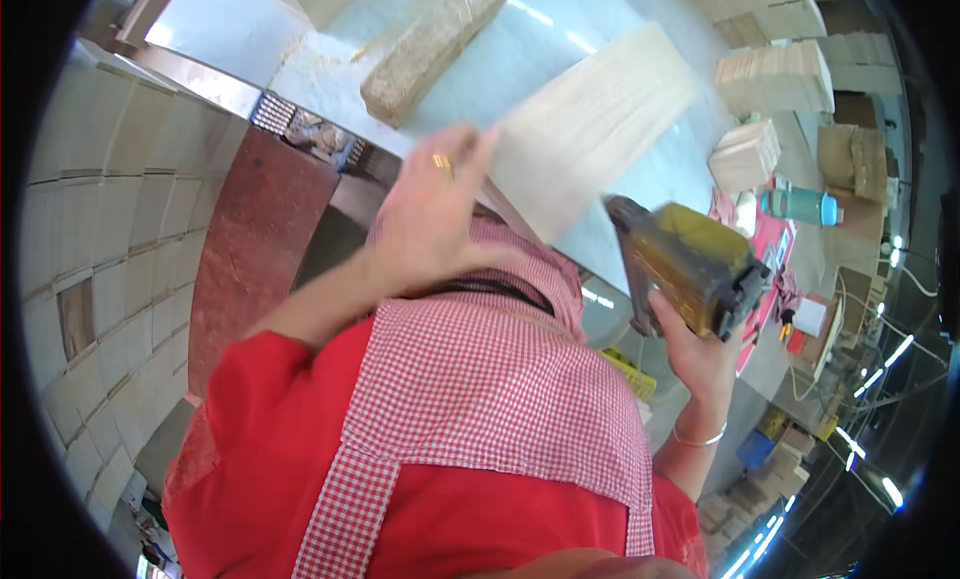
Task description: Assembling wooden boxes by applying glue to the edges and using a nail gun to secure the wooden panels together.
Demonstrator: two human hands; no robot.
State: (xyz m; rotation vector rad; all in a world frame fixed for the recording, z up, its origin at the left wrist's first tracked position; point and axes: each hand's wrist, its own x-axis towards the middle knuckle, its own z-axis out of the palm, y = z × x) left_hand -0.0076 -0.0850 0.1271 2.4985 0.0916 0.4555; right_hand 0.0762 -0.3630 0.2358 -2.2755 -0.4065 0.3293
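Note:
My left hand [430, 214], blurred by motion and wearing a gold ring, is at the left side of a pale rectangular block [600, 129]. Its thumb is spread away from its fingers; whether it touches the block I cannot tell. The block lies slantwise on the light table [440, 139], its near end by the edge against my apron. To the right, my right hand [700, 354] is closed around a dark tape dispenser [690, 264] with a roll of brown tape in it. The dispenser is held up beside the block, apart from it.
A long brown-wrapped bundle [435, 54] lies on the table beyond my left hand. Pale stacks [770, 79] and a teal bottle [800, 207] stand at the right. More pale stacks [130, 229] line the left side, beside a reddish floor strip [260, 239].

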